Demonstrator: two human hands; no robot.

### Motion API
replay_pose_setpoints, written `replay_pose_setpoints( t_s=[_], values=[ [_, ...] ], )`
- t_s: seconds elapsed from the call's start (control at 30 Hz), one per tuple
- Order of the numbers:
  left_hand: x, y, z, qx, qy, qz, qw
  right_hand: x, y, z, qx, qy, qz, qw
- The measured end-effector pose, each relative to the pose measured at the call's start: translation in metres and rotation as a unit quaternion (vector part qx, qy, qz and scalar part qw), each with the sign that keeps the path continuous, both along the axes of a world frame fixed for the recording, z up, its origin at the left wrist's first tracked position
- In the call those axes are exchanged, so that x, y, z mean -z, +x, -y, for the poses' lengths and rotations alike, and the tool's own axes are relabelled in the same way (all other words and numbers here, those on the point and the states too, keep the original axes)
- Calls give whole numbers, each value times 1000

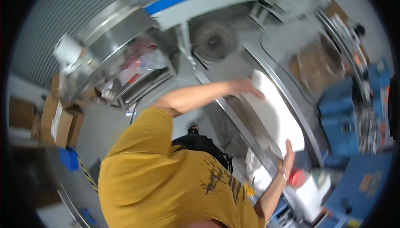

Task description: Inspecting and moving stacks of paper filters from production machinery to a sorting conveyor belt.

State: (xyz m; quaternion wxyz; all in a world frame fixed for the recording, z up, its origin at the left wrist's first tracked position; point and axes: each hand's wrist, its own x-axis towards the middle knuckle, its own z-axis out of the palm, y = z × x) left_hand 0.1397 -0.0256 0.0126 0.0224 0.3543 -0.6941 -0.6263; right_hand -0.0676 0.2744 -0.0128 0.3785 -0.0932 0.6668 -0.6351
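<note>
Sheet (284, 117), white, right of frame centre: likely light, bendable; hold opposite ends. Left grip (245, 87), right grip (287, 160): closure cannot be determined.

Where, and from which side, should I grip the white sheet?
Probably grip the white sheet by opposite ends, coming from the wearer's side: left hand at the upper end, right hand at the lower one. It stretches lengthwise along the metal rails, leaving both ends within reach.

The smooth white sheet (283, 117) looks like matt paper, the rails (249, 135) dull metal.
</note>
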Motion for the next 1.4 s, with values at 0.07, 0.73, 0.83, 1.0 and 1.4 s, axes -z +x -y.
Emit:
replay_pose_setpoints(
  t_s=[0.07, 0.73, 0.83, 1.0, 1.4],
  values=[
    [-18, 10, 7, -19, -54, 63, 996, -28, 10, 17, -39, -51, -56, 996],
    [-22, 576, 200, -533, 43, -130, 835, -85, 430, 544, -582, -90, 68, 806],
    [-27, 634, 206, -579, 97, -189, 787, -56, 507, 624, -672, -123, 6, 730],
    [3, 697, 222, -626, 70, -24, 776, -9, 592, 693, -709, -10, 61, 703],
    [-12, 671, 214, -647, -229, 385, 618, -20, 567, 720, -753, -47, -152, 638]
  ],
)
